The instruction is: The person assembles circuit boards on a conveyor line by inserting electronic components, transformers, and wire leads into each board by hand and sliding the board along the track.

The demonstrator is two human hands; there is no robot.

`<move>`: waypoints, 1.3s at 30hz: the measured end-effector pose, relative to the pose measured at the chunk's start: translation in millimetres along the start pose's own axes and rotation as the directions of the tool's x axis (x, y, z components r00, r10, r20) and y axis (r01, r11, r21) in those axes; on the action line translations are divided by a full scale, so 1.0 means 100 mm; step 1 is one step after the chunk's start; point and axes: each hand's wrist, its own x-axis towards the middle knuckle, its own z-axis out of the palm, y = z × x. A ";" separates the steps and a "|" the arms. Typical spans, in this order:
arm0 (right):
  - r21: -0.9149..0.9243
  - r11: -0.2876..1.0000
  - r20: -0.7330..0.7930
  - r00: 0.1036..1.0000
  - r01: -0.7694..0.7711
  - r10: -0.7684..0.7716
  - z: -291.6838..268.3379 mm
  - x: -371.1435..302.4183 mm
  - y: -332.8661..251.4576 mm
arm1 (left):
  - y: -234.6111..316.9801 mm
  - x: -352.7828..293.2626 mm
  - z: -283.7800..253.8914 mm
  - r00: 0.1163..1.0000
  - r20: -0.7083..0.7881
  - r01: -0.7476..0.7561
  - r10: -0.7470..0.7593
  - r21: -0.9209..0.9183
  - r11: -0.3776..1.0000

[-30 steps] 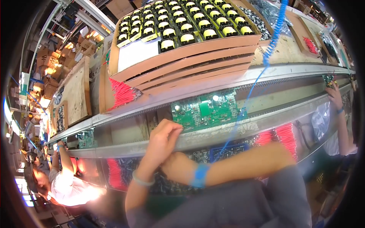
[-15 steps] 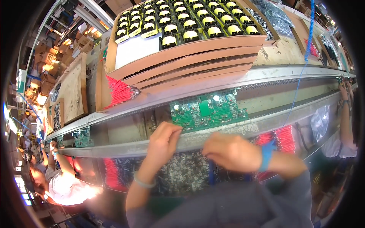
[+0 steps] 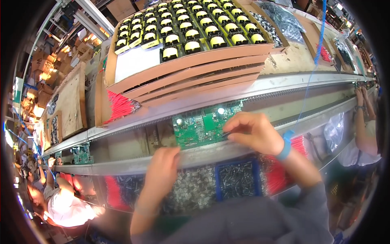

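The left hand (image 3: pixel 161 166) reaches over the conveyor's near rail (image 3: pixel 213 153), its blurred fingers bunched together at the near left corner of a large green circuit board (image 3: pixel 195 132); I cannot tell whether they grip that corner or only rest beside it. The board lies in the channel between the near rail and the far rail (image 3: pixel 284 81), stretching away to the right from those fingertips. The right hand (image 3: pixel 258 132) covers the board's near right corner, thumb and forefinger almost together just above the surface; whether a small part sits between them I cannot tell. Counting from the left: one co-worker in a pale shirt (image 3: pixel 67 207) close by; one sizeable second board (image 3: pixel 83 153) farther along the channel; one bundle of pink leads (image 3: pixel 120 107) past the far rail; one stack of cardboard trays (image 3: pixel 203 67) at that rail's outer edge, the top one bearing well over thirty yellow-and-black components (image 3: pixel 191 45). Below the near rail come one heap of small metal pieces (image 3: pixel 193 185), too many to count, and one blue bin (image 3: pixel 218 183) of dark parts. Farther right are one blue coiled cord (image 3: pixel 321 38), one clear plastic bag (image 3: pixel 334 132) and one co-worker's forearm (image 3: pixel 360 122).
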 end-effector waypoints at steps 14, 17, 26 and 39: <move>-0.406 0.905 -0.001 0.990 0.129 -0.142 -0.01 0.20 0.05 | -0.12 -0.88 -0.53 0.861 0.370 0.210 -0.350 0.368 0.906; -0.470 0.867 0.039 0.986 0.164 -0.165 -0.02 0.22 0.05 | -0.15 -0.88 -0.53 0.858 0.388 0.195 -0.336 0.358 0.913; -0.514 0.836 0.049 0.980 0.191 -0.194 0.00 0.24 0.10 | -0.10 -0.83 -0.63 0.887 0.334 0.226 -0.319 0.287 0.931; -0.666 0.627 0.237 0.911 0.404 -0.336 -0.01 0.34 0.04 | 0.07 -0.73 -0.67 0.897 0.304 0.269 -0.321 0.203 0.942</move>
